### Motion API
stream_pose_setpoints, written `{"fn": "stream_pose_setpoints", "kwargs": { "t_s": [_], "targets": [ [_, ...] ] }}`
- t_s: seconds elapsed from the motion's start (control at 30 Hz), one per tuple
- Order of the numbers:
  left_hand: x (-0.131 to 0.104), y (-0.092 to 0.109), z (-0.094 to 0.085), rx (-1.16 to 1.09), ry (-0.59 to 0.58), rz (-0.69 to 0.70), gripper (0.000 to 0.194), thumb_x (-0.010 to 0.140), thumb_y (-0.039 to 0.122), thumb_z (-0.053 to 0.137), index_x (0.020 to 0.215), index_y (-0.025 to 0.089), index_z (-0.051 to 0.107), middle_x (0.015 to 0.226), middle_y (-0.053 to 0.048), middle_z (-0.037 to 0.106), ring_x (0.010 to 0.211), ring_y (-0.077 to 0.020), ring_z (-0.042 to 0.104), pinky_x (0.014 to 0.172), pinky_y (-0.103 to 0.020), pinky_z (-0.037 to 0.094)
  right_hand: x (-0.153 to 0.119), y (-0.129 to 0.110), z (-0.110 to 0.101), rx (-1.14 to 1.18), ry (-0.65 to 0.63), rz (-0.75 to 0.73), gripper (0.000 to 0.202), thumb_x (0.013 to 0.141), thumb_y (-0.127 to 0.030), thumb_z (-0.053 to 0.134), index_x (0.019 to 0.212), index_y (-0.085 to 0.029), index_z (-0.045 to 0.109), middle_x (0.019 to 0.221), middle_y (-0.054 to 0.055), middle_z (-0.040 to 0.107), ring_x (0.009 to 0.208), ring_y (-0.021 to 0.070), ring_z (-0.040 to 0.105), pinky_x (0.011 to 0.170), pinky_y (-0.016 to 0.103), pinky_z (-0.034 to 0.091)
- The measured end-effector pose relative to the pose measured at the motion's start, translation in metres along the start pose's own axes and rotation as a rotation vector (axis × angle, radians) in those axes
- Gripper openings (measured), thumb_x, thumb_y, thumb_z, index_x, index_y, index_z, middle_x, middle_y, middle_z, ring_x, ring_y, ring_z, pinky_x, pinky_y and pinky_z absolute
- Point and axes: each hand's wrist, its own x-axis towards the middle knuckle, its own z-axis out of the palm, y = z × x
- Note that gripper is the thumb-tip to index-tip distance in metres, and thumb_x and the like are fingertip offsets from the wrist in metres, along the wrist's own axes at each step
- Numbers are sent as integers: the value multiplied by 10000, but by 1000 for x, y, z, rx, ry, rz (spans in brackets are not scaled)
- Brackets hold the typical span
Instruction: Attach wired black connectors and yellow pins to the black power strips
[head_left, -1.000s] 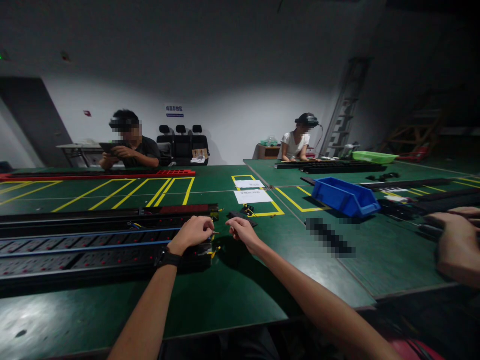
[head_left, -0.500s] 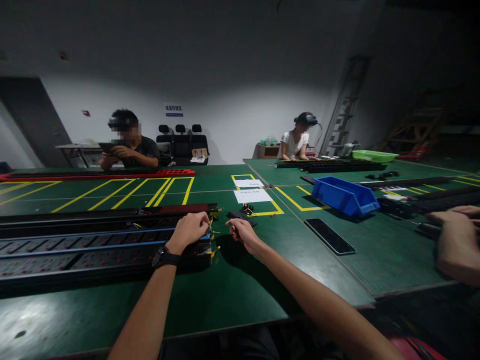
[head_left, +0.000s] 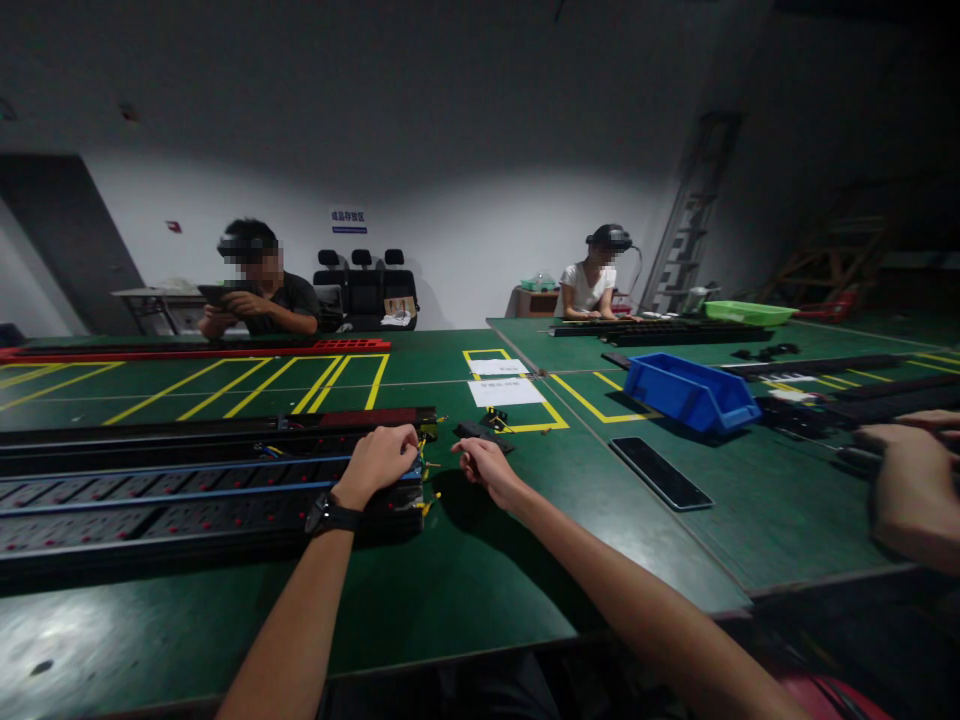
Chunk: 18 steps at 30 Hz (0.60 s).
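Long black strips with rows of sockets and red dots (head_left: 202, 515) lie side by side on the green table (head_left: 420, 610) at the left. My left hand (head_left: 380, 465), with a dark watch at the wrist, rests on their right end, fingers curled at the yellow wire ends (head_left: 430, 504); what its fingertips hold is hidden. Just right of those ends, my right hand (head_left: 487, 470) is held above the table with its fingers bent together; anything between them is too small to tell. Small black parts (head_left: 491, 420) lie just beyond it.
Right of my hands lie a phone (head_left: 660, 473) and a blue bin (head_left: 690, 392). Another person's hands (head_left: 911, 480) are at the right edge near black parts. Two people (head_left: 259, 290) sit across the table. White papers (head_left: 505, 391) lie ahead; a green tray (head_left: 750, 313) is farther back.
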Motion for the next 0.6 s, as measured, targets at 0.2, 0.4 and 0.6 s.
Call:
{"fn": "stream_pose_setpoints", "kwargs": {
  "t_s": [0.2,0.4,0.6],
  "targets": [
    [0,0,0,-10,-12,3,216,894,246,508,957,260,714,951,-36,773,884,-228,717,729,-281,474,1,2,0,27,-6,-8,299,816,-457,638,847,-162,677,606,-35,552,467,84,443,471,232,269],
    [0,0,1,-14,-35,-6,227,885,251,511,958,264,726,952,-41,775,885,-230,719,750,-285,482,0,0,2,14,-9,-4,291,835,-438,610,826,-155,679,600,-34,545,459,83,446,469,231,276],
    [0,-2,3,-15,-27,9,227,888,244,506,952,268,722,947,-30,776,886,-224,720,736,-275,472,0,0,2,22,-10,-5,303,837,-451,621,820,-154,679,596,-37,533,457,79,433,464,229,264]
  ]
}}
